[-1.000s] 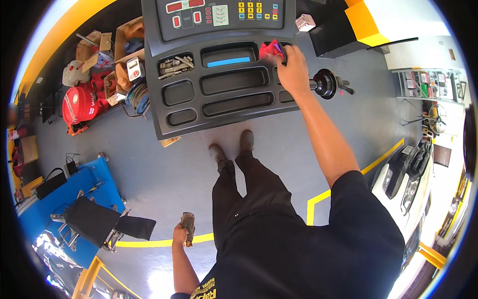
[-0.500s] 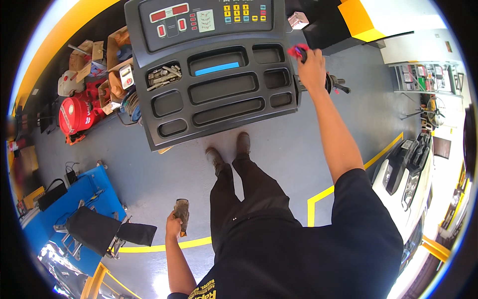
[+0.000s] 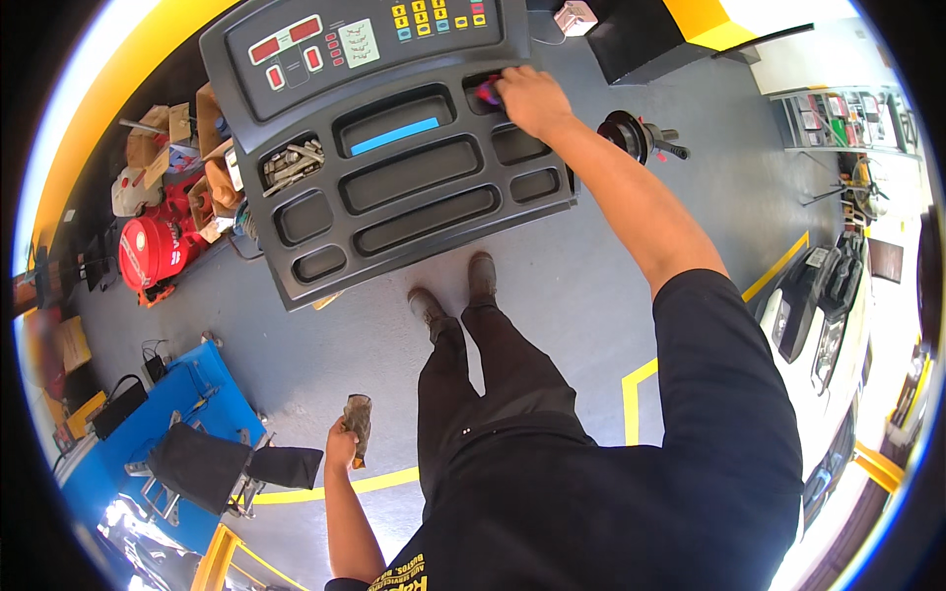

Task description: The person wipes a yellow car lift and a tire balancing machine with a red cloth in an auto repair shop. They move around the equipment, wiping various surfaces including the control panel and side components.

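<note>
My right hand (image 3: 533, 99) reaches over the top right compartment of a black console tray (image 3: 414, 173). Its fingers are closed on a small red-and-purple thing (image 3: 488, 93), mostly hidden by the hand, so its kind is unclear. Down at my left side, my left hand (image 3: 342, 443) grips a dirty grey-brown rag (image 3: 358, 426) that hangs folded beside my leg. In the tray's left compartment lie several metal wheel weights (image 3: 294, 165). A blue strip (image 3: 394, 136) rests in the wide upper compartment.
Above the tray is a control panel (image 3: 360, 44) with red displays and coloured buttons. Right of it stands a dark round shaft assembly (image 3: 631, 138). A red canister (image 3: 150, 252) and cardboard boxes sit left. A blue bench (image 3: 202, 384) is lower left, a white car (image 3: 818, 325) right.
My right hand has moved left, from beside the console's right edge to its top right compartment, carrying the red-and-purple thing. The view has shifted slightly; my left hand still holds the rag.
</note>
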A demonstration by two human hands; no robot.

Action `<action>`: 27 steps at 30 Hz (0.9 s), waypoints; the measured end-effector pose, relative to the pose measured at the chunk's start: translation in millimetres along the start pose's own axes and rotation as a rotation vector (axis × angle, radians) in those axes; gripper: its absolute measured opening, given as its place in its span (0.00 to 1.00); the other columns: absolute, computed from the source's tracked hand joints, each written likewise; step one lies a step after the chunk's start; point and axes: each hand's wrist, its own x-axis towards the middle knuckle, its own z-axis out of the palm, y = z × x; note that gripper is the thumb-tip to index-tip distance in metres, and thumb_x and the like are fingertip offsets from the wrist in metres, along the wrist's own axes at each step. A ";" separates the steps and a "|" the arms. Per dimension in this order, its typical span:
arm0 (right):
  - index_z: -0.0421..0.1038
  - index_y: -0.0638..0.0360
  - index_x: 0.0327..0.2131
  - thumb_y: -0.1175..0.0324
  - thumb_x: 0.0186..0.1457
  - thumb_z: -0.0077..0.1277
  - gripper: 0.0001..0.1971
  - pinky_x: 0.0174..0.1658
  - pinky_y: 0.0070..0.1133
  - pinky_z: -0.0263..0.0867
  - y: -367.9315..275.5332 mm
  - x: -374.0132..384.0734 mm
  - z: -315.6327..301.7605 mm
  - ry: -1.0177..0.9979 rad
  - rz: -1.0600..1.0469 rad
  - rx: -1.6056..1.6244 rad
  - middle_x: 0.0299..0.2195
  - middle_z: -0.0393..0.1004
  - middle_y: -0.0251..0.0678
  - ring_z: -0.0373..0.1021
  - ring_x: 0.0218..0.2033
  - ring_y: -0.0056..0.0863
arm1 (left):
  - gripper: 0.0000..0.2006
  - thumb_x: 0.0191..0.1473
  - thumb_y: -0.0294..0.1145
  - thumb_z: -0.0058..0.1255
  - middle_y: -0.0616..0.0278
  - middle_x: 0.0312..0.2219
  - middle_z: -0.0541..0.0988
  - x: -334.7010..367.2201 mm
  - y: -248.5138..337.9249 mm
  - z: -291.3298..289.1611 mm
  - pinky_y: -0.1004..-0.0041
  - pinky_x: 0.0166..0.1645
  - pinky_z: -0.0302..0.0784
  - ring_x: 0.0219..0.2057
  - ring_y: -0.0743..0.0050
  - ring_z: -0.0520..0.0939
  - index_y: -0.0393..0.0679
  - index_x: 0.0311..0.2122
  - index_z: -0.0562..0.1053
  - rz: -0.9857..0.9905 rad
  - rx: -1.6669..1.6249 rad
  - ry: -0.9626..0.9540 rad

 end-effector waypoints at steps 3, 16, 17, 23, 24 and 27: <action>0.81 0.52 0.47 0.66 0.63 0.45 0.15 0.54 0.35 0.68 -10.7 6.3 0.3 -0.068 0.097 -0.201 0.51 0.76 0.33 0.70 0.57 0.36 | 0.31 0.42 0.16 0.41 0.55 0.44 0.82 -2.8 4.0 4.7 0.70 0.53 0.75 0.45 0.63 0.82 0.32 0.57 0.72 0.008 0.003 0.021; 0.78 0.67 0.44 0.57 0.62 0.51 0.20 0.50 0.44 0.73 29.4 54.0 -72.2 -0.215 0.033 -0.042 0.43 0.81 0.53 0.77 0.47 0.56 | 0.35 0.39 0.16 0.40 0.52 0.44 0.83 -24.3 -143.8 26.3 0.66 0.52 0.78 0.43 0.59 0.84 0.32 0.59 0.72 -0.163 -0.185 0.030; 0.77 0.67 0.44 0.57 0.62 0.50 0.20 0.51 0.45 0.72 16.6 48.4 -58.9 -0.247 0.058 -0.005 0.46 0.80 0.54 0.76 0.49 0.56 | 0.35 0.39 0.16 0.39 0.52 0.45 0.83 -25.2 -153.6 29.1 0.66 0.52 0.79 0.43 0.59 0.85 0.32 0.59 0.72 -0.185 -0.135 0.027; 0.76 0.53 0.55 0.59 0.64 0.50 0.19 0.61 0.41 0.66 -35.8 20.8 21.2 0.016 0.207 0.289 0.59 0.69 0.47 0.68 0.58 0.53 | 0.31 0.42 0.16 0.41 0.53 0.42 0.83 -22.5 -152.3 40.0 0.67 0.50 0.78 0.43 0.61 0.83 0.33 0.57 0.74 -0.135 -0.168 0.017; 0.76 0.50 0.56 0.60 0.64 0.50 0.19 0.62 0.39 0.66 -29.4 16.3 21.0 0.080 0.162 0.370 0.58 0.70 0.45 0.67 0.59 0.51 | 0.30 0.43 0.17 0.42 0.53 0.41 0.83 -18.7 -141.4 39.0 0.67 0.50 0.78 0.43 0.62 0.83 0.34 0.56 0.74 -0.152 -0.168 0.024; 0.75 0.45 0.58 0.72 0.62 0.47 0.21 0.62 0.36 0.66 -0.8 11.9 3.7 0.036 -0.078 0.341 0.57 0.71 0.38 0.66 0.56 0.48 | 0.30 0.43 0.17 0.42 0.53 0.42 0.83 -13.8 -101.3 31.8 0.68 0.50 0.77 0.44 0.62 0.83 0.34 0.56 0.74 -0.084 -0.067 0.020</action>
